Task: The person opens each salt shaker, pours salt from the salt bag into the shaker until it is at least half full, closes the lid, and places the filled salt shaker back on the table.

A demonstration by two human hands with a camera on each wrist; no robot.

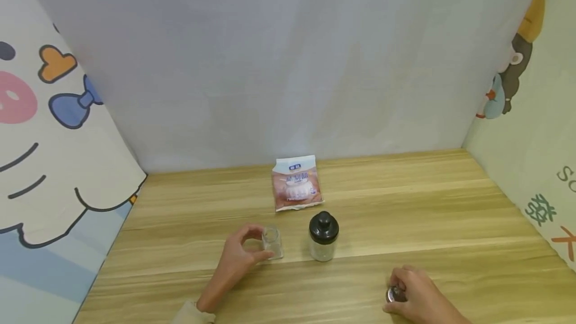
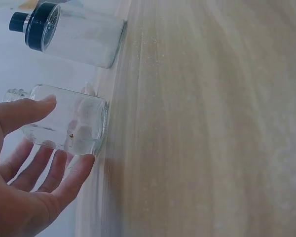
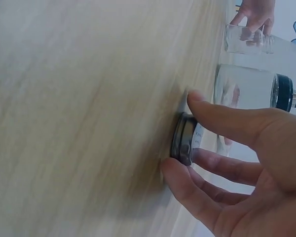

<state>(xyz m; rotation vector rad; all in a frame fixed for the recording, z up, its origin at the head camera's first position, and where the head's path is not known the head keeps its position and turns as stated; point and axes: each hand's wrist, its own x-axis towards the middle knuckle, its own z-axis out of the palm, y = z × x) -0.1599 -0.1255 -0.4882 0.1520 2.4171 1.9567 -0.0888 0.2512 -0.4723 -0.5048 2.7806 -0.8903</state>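
Observation:
My left hand (image 1: 240,251) curls round a small clear glass jar (image 1: 275,245) standing on the table. In the left wrist view, the thumb lies against one side of the glass jar (image 2: 64,116), fingers along the other; its threaded neck is uncovered. Far to the right, my right hand (image 1: 416,291) holds a small round metal lid (image 1: 394,294) by its rim, low at the tabletop. The right wrist view has the lid (image 3: 186,138) between thumb and fingers, with small holes or marks on its face. A black-capped glass bottle (image 1: 323,236) stands upright between the hands.
A white and reddish-brown packet (image 1: 297,184) lies flat behind the jar and bottle. The wooden table (image 1: 202,194) meets a grey backdrop (image 1: 270,64) at the rear. Cartoon-printed sheets (image 1: 58,139) hang at both sides.

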